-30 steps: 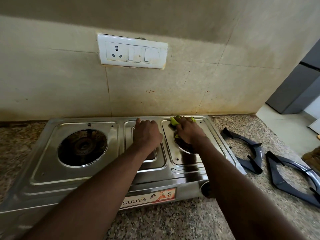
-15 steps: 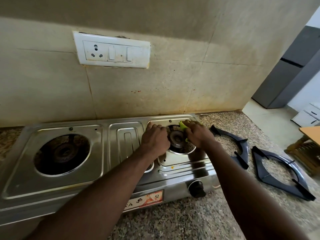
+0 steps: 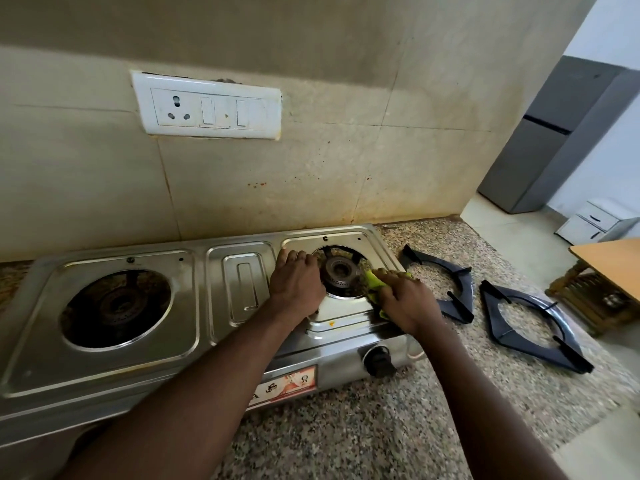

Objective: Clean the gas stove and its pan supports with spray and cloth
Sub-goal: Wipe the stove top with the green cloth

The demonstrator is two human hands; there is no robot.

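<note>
- Our left hand point(image 3: 298, 278) lies flat on the gas stove point(image 3: 201, 296), lower centre of frame.
- Our right hand point(image 3: 405, 301) clutches the green cloth point(image 3: 373, 284) beside the right burner point(image 3: 341, 271); we judge it soft, best bunched.

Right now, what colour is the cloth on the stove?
Yellow-green; the cloth under the right hand shows best in the head view.

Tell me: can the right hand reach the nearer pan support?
Probably yes. The right hand, holding the cloth at the stove's right edge, is beside the nearer pan support; only bare counter lies between.
</note>
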